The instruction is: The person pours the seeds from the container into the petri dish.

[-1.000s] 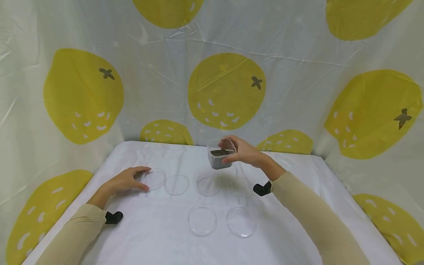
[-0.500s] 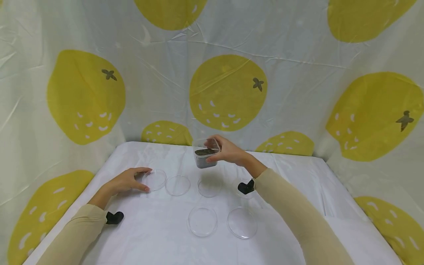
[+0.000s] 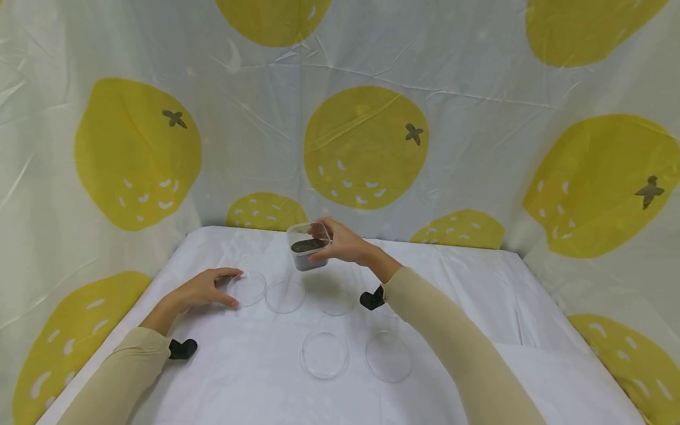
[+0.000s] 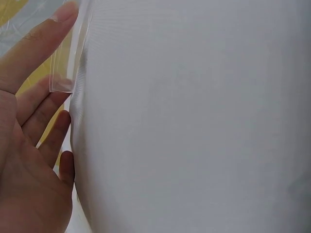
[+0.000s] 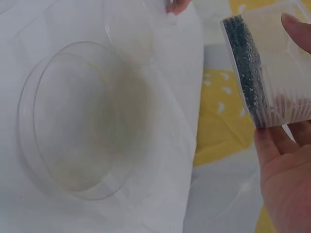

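Observation:
My right hand (image 3: 344,243) grips a clear square plastic tub (image 3: 309,260) and carries it above the back middle of the table. Dark fine grains partly fill the tub; the right wrist view shows them as a dark layer (image 5: 245,63). At the left, my left hand (image 3: 204,289) holds the edge of a clear petri dish (image 3: 248,289) between thumb and fingers. Its clear wall (image 4: 62,70) shows in the left wrist view. Another petri dish (image 3: 285,297) stands right beside it, below the tub.
More clear petri dishes are on the white cloth (image 3: 255,378): one in the back row (image 3: 336,305), one partly hidden by the right wrist, and two in front, a left dish (image 3: 324,355) and a right dish (image 3: 388,356). A lemon-print curtain (image 3: 366,147) hangs behind.
My right hand has moved left with the tub, from over the right-hand back dishes to near the second dish from the left. My left hand has stayed at its dish.

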{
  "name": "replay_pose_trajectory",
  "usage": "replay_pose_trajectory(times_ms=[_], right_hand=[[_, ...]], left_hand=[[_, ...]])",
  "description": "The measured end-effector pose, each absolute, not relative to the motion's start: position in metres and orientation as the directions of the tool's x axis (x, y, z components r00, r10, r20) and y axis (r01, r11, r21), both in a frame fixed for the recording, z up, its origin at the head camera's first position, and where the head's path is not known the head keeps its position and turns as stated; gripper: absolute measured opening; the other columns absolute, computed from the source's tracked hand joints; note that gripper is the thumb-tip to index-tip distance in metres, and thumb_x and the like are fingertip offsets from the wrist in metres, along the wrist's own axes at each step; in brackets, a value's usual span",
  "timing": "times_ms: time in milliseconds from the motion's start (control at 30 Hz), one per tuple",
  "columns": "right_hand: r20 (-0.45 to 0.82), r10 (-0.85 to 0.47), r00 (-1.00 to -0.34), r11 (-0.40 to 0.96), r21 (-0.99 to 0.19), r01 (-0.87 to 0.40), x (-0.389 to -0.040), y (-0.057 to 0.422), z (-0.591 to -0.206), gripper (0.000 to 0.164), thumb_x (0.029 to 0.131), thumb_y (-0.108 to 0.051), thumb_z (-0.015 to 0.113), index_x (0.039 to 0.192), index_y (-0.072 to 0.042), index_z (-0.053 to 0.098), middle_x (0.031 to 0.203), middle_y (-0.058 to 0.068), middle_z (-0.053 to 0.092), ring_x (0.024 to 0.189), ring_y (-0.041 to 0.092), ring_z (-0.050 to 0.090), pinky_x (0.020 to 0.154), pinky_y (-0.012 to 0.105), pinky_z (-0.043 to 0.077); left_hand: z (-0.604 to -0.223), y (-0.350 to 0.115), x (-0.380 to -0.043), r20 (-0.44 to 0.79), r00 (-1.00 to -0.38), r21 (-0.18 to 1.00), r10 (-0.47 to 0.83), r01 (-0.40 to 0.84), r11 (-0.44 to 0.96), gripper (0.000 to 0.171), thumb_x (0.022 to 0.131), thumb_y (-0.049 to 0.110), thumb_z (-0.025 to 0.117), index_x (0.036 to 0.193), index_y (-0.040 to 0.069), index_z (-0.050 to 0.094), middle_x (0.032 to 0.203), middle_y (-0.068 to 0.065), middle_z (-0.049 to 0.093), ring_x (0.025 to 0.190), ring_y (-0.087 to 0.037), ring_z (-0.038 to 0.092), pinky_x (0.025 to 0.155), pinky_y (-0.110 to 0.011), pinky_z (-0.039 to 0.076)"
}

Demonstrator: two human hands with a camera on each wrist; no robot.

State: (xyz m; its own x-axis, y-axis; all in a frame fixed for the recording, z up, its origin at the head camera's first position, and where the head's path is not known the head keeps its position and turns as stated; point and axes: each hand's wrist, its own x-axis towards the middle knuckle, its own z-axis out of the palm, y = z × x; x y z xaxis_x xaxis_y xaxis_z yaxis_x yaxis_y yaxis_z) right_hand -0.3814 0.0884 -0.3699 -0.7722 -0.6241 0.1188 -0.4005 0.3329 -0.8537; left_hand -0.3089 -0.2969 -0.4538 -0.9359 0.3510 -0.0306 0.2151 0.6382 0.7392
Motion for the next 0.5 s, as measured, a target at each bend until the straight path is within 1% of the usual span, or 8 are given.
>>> replay_pose_trajectory(times_ms=[100,267,400,500], right_hand=[[0.131,-0.627,-0.768,0.325,-0.852,-0.41,-0.382,0.08,-0.374,0.081,0.078,-0.015,0.093,0.145,-0.008,0.049,0.14,0.004,0.058,0.133,0.021,0.05,0.111,0.039,0.041],[0.142,-0.635,-0.759,0.318,-0.848,-0.425,-0.382,0.07,-0.381,0.079,0.077,-0.012,0.093,0.143,-0.007,0.05,0.14,0.005,0.058,0.133,0.021,0.05,0.111,0.038,0.04],[0.157,-0.627,-0.763,0.317,-0.843,-0.434,-0.385,0.061,-0.384,0.079,0.077,-0.014,0.093,0.143,-0.007,0.051,0.14,0.004,0.059,0.13,0.02,0.051,0.109,0.037,0.041],[0.168,-0.62,-0.766,0.319,-0.839,-0.442,-0.386,0.053,-0.387,0.078,0.078,-0.016,0.093,0.143,-0.007,0.051,0.141,0.006,0.058,0.129,0.021,0.05,0.107,0.038,0.042]], left_hand=[[-0.455,-0.297,-0.308,-0.028,-0.937,0.737,0.347,0.215,0.641,0.085,0.072,0.03,0.097,0.144,0.005,0.059,0.154,-0.026,0.044,0.147,-0.049,0.025,0.116,-0.067,0.019],[-0.457,-0.296,-0.308,-0.021,-0.934,0.726,0.358,0.232,0.648,0.085,0.072,0.031,0.096,0.144,0.004,0.059,0.153,-0.027,0.045,0.146,-0.05,0.027,0.115,-0.067,0.021],[-0.456,-0.296,-0.309,-0.015,-0.931,0.722,0.364,0.242,0.648,0.085,0.073,0.031,0.096,0.143,0.003,0.059,0.152,-0.026,0.047,0.146,-0.05,0.028,0.116,-0.066,0.021],[-0.456,-0.296,-0.31,-0.012,-0.931,0.719,0.364,0.245,0.65,0.085,0.073,0.031,0.096,0.143,0.004,0.059,0.151,-0.025,0.048,0.145,-0.049,0.029,0.116,-0.066,0.021]])
